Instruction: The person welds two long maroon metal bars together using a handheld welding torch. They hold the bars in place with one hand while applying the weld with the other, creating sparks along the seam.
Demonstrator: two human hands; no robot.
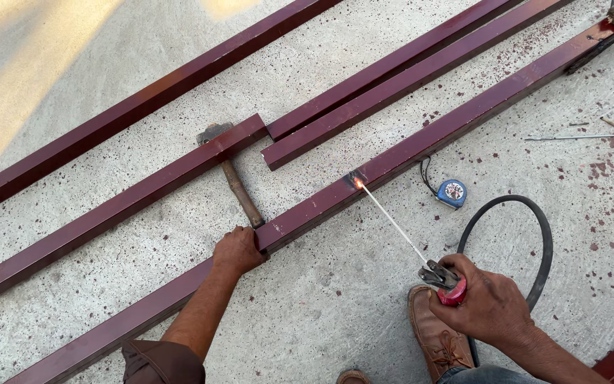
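Left hand [237, 250] clamps the long maroon square steel tube [364, 186] on the concrete floor; right hand [488, 307] grips the red-handled electrode holder [443, 281], its glowing rod tip at the tube's seam. Best to keep the arc short and the tube pinned.

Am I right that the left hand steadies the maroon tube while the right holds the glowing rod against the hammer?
Not the hammer. The head view shows the right hand holding the glowing rod against the maroon tube. The left hand does steady that tube.
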